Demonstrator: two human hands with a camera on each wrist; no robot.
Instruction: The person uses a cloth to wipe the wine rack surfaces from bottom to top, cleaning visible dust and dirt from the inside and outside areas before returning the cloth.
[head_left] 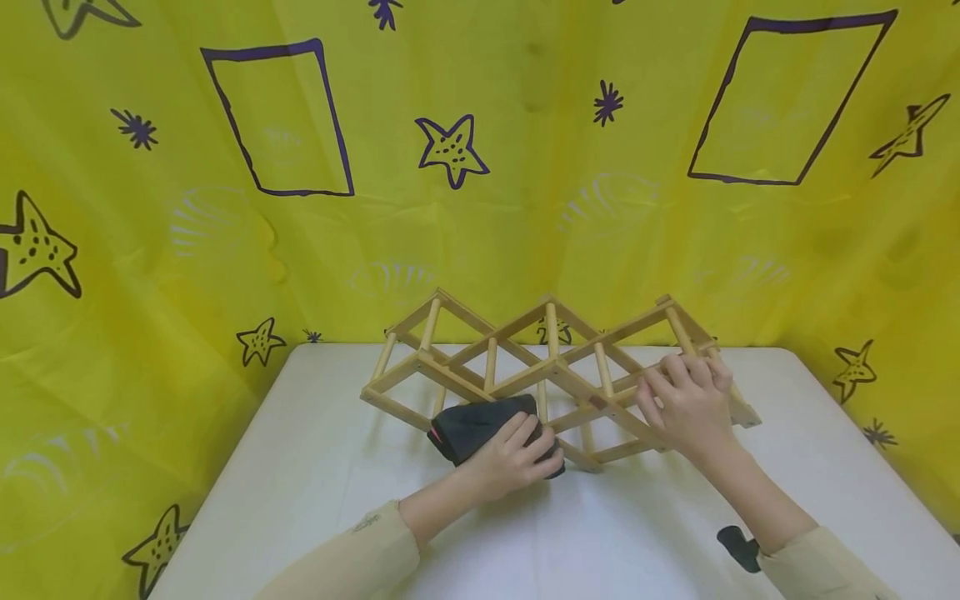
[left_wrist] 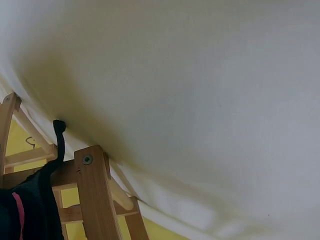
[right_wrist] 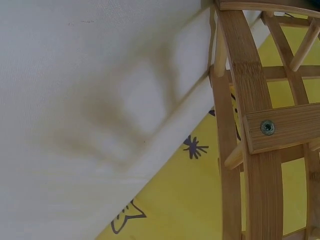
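A lattice rack of pale wooden slats and round dowels (head_left: 555,367) stands spread out on the white table. My left hand (head_left: 510,458) holds a folded dark cloth (head_left: 480,423) against the rack's front, left of centre. The left wrist view shows the dark cloth (left_wrist: 35,200) with a pink strip, lying over a slat, one narrow end sticking up. At the rack's right end my right hand (head_left: 693,400) grips the slats, its fingers bent over them. Crossed slats joined by a screw (right_wrist: 268,127) fill the right side of the right wrist view; the right hand is outside that view.
The white table (head_left: 300,517) reaches back to a yellow curtain (head_left: 517,233) printed with stars and frames. By the right sleeve is a small black object (head_left: 738,548). The rack casts shadows on the tabletop.
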